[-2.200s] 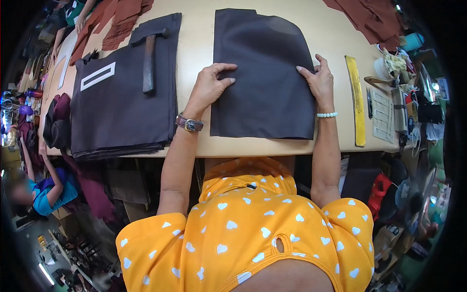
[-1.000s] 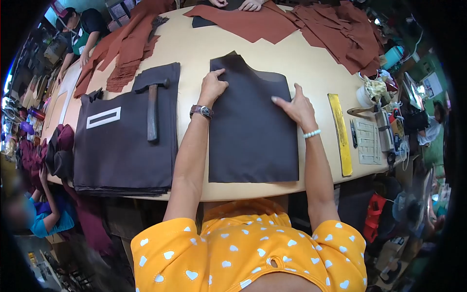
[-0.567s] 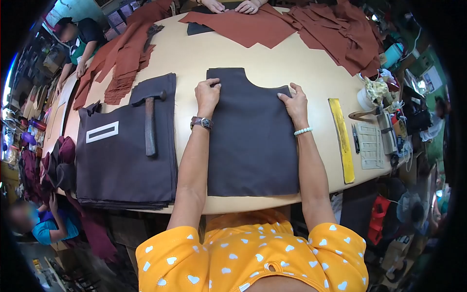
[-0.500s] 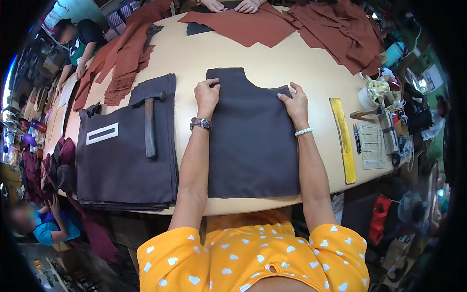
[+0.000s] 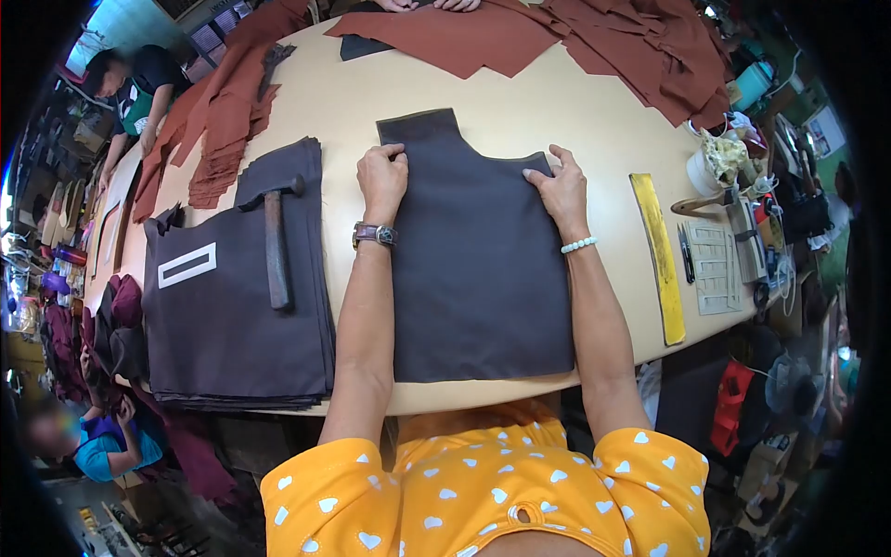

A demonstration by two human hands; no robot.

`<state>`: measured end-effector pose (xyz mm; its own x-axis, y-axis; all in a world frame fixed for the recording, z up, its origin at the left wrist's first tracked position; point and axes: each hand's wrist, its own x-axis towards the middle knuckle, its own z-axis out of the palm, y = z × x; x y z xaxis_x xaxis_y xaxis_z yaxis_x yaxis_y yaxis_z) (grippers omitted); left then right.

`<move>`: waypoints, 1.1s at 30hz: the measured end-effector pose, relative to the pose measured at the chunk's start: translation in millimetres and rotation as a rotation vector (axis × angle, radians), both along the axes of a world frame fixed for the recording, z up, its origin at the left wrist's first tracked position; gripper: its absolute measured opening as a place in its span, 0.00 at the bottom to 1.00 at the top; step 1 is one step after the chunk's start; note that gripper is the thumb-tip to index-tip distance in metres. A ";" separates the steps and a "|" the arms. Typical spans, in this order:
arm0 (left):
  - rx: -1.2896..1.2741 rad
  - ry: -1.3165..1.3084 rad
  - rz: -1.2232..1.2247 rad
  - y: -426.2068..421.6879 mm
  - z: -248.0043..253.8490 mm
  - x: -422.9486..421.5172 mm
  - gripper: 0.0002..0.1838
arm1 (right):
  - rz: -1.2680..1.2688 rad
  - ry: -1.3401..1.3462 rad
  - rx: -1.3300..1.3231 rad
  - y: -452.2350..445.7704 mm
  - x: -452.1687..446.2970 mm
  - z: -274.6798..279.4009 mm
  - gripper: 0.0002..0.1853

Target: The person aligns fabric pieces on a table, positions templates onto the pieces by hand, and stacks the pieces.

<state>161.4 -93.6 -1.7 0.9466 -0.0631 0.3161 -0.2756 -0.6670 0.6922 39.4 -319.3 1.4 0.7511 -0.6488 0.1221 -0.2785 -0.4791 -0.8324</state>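
Note:
A dark brown cut panel (image 5: 478,278), of leather or a leather-like sheet, lies in front of me. Its top right has a curved cut-out. My left hand (image 5: 381,183) pinches its upper left edge, the fingers bent inward. On the opposite side my right hand (image 5: 563,192) holds the upper right corner, thumb on top and index finger stretched out; the other fingers are partly hidden. Left of my left arm lies a stack of similar dark panels (image 5: 241,343). A hammer (image 5: 277,246) and a white rectangular frame (image 5: 187,265) rest on that stack.
A yellow ruler-like strip (image 5: 657,260), a pen (image 5: 687,252) and a slotted pale card (image 5: 713,269) lie to the right on the table (image 5: 608,278). Reddish-brown sheets (image 5: 640,56) cover the far side. Other people work at the far edge and on the left.
The panel's upper part has shifted slightly left and away from me, its top edge now more slanted. Both hands keep their places on its edges. The whole view has moved a little.

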 end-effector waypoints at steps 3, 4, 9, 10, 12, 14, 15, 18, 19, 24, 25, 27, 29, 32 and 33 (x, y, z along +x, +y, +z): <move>0.019 -0.007 -0.010 -0.1 -1.2 1.3 0.11 | 0.010 -0.008 0.017 -0.7 -0.5 0.6 0.34; 0.012 -0.008 -0.016 -0.2 -0.6 1.0 0.11 | 0.015 0.000 0.026 -1.6 0.0 -0.1 0.34; 0.062 0.000 -0.019 -2.0 -2.2 3.8 0.12 | 0.020 0.023 0.060 -2.8 0.9 -1.3 0.34; 0.071 0.018 -0.009 -3.5 0.6 3.4 0.12 | 0.016 0.031 0.055 -2.1 0.4 0.2 0.34; 0.080 0.037 0.004 -6.2 7.9 1.8 0.12 | 0.011 0.044 0.046 0.0 0.4 3.7 0.34; 0.078 0.041 0.008 -8.9 13.1 0.7 0.11 | 0.010 0.049 0.034 0.3 1.1 3.7 0.34; 0.083 0.048 0.017 -9.2 12.4 1.8 0.11 | 0.009 0.051 0.028 0.1 1.4 3.7 0.34; 0.093 0.070 0.031 -10.7 8.9 7.7 0.11 | 0.036 0.055 0.026 0.2 0.5 8.0 0.34; 0.095 0.077 0.030 -10.3 7.6 9.4 0.11 | 0.030 0.061 0.014 -0.8 0.7 7.7 0.34; 0.107 0.088 0.017 -7.3 4.5 10.7 0.11 | 0.016 0.074 -0.020 -0.3 2.1 6.0 0.34; 0.112 0.104 0.014 -7.3 6.8 10.0 0.12 | 0.016 0.072 -0.023 0.1 1.5 6.3 0.34; 0.112 0.117 0.009 -7.4 8.0 9.2 0.12 | 0.017 0.066 -0.031 0.5 1.1 7.2 0.34; 0.103 0.110 0.007 -7.1 7.8 8.6 0.12 | 0.010 0.065 -0.032 0.9 1.4 6.6 0.34; 0.093 0.105 0.019 -7.3 8.3 7.5 0.12 | 0.012 0.074 -0.013 0.8 1.8 6.9 0.34; 0.083 0.088 0.020 -7.1 7.1 8.0 0.11 | 0.015 0.079 -0.003 0.8 1.8 7.4 0.34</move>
<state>169.4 -100.7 5.5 0.9717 -0.0665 0.2266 -0.2026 -0.7278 0.6552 41.2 -318.5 8.7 0.7681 -0.6372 0.0641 -0.3358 -0.4860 -0.8069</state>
